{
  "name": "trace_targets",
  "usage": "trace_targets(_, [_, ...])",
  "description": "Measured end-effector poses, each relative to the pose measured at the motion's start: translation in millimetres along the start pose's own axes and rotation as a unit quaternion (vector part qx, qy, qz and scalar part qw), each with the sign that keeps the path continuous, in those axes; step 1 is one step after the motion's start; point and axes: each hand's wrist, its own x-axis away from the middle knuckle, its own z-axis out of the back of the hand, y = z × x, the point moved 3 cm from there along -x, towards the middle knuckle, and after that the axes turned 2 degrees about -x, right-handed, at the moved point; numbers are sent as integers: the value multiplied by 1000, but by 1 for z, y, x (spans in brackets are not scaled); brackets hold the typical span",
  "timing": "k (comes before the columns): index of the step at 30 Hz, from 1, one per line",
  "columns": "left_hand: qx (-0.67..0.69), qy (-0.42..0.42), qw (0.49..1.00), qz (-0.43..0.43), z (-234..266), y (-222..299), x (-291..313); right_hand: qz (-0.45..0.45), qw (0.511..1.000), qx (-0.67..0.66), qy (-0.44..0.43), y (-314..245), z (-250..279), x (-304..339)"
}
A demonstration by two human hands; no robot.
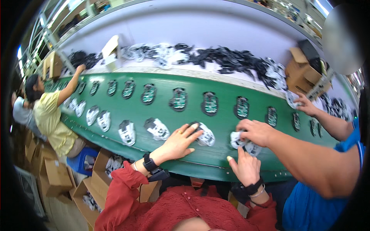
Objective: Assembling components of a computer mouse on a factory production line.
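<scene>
My left hand (178, 143) lies with fingers spread on the green belt, its fingertips on the edge of a white and black computer mouse shell (206, 135). Lower right, my right hand (246, 166) has its thumb apart and index finger stretched toward another white shell (252, 149). A co-worker's hand (256, 132) reaches in from the right onto that shell and partly covers it. More white and black shells, such as this shell (157, 129), lie in the near row to the left. Beyond them runs a row of black mouse bases (210, 103) with green circuit boards.
The green conveyor belt (189, 154) crosses the view. Black and white plastic parts (227, 57) are heaped on the ledge behind it. Cardboard boxes (302, 73) stand at the far right and lower left. A person in yellow (54, 119) reaches over the belt's left end.
</scene>
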Motion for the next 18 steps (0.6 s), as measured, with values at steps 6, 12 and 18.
trace_targets(6, [10, 29, 999, -22, 10, 16, 8, 179, 981, -65, -48, -52, 1, -2])
trace_targets(12, [-79, 11, 996, 27, 39, -23, 54, 250, 966, -65, 7, -77, 39, -41])
trace_targets(18, [-179, -9, 981, 68, 47, -94, 80, 307, 924, -177, 145, -154, 97, -201])
